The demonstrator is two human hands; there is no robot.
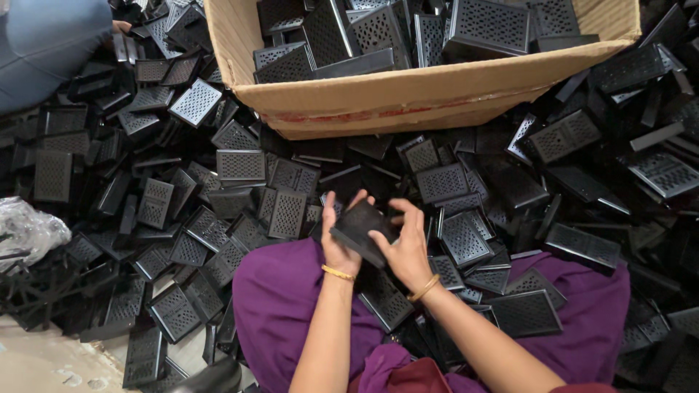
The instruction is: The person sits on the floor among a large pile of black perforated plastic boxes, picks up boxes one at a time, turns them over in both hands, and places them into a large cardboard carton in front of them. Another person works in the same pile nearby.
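- Head view, hands: left hand and right hand both hold one black perforated tray just above the lap, over the purple cloth. Left fingers wrap its near-left edge, thumb up on top; right fingers curl over its right end. Both closed on the part, none spread wide.
- Tray sits tilted, roughly centre frame, in front of the box and apart from the heap.
- Gold bangles on both wrists.
- Progress, judged from layout: the box ahead looks nearly full w/ same black trays, stacked on edge and flat, fairly orderly. So a good share seems done.
- Left to do: lots. Loose pile of like trays covers the floor left, right and behind the hands, jumbled, overlapping, some upside down. More loose pcs than boxed ones by eye.
- Containers: one cardboard box, open top, near wall bowed out slightly, red tape strip along it. Contents: only perforated black trays, as far as visible; bottom hidden.
- Clear plastic bag far left, crumpled; contents can't tell.
- Another person, blue clothing, top-left corner; hand barely seen.
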